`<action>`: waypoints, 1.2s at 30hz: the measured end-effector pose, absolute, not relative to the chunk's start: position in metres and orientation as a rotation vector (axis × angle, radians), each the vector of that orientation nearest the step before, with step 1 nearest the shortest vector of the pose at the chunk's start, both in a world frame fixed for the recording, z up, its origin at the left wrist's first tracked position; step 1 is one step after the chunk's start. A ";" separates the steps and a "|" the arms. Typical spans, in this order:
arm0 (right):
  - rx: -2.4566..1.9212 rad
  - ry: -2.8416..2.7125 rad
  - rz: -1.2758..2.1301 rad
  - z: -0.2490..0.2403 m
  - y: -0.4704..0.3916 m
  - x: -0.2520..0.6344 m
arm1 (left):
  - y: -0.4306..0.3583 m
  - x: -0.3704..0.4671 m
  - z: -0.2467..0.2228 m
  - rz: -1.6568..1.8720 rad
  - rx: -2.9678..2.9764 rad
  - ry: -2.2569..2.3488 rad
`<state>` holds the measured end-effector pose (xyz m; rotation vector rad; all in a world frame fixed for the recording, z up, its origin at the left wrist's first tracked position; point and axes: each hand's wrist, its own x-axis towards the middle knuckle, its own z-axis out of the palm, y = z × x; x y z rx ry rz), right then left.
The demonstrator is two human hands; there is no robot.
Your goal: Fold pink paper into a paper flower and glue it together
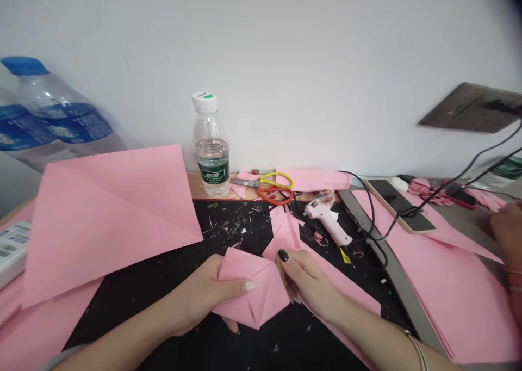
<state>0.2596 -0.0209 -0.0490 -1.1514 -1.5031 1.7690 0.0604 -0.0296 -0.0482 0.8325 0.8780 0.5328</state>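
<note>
Head view, my only feed: the folded pink paper point(267, 300) is held up in both hands over a black mat point(142, 305), low and near the middle. My left hand point(206, 289) is clamped on its left side, thumb flat across the top, fingers tucked under. My right hand point(308, 284) has thumb and curled fingers closed on the right edge; I can't make out the fingertips underneath.

I'd judge it very light and crisp, springy along the creases yet soft across the open panels, with enough grip on its dry face that slipping shouldn't trouble me. Dents and tears are the worry, above all near the open slit. I'd hold it by the layered edges and corners, lightly, and keep pressure off the middle.

Beneath the right forearm lies a longer pink sheet point(354, 292). The glue gun point(332, 224) and scissors point(256, 184) rest beyond, near the wall, apart from both hands.
</note>
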 end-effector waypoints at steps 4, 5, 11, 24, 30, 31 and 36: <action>-1.205 -1.739 1.619 -0.044 -0.019 0.259 | -0.030 0.061 -0.049 0.560 0.848 0.899; -1.221 -1.779 1.577 -0.044 -0.019 0.259 | -0.030 0.061 -0.049 0.564 0.845 0.903; -1.278 -1.800 1.493 -0.049 -0.018 0.260 | -0.028 0.060 -0.049 0.619 0.833 0.908; -1.195 -1.982 1.481 -0.044 -0.021 0.256 | -0.035 0.064 -0.047 0.429 1.014 0.934; -1.162 -1.928 1.491 -0.047 -0.022 0.258 | -0.031 0.069 -0.049 0.429 1.042 1.004; -1.176 -1.910 1.465 -0.048 -0.021 0.259 | -0.029 0.069 -0.050 0.460 1.035 1.008; -1.347 -1.713 1.206 -0.053 -0.015 0.261 | -0.020 0.062 -0.052 0.804 1.078 1.187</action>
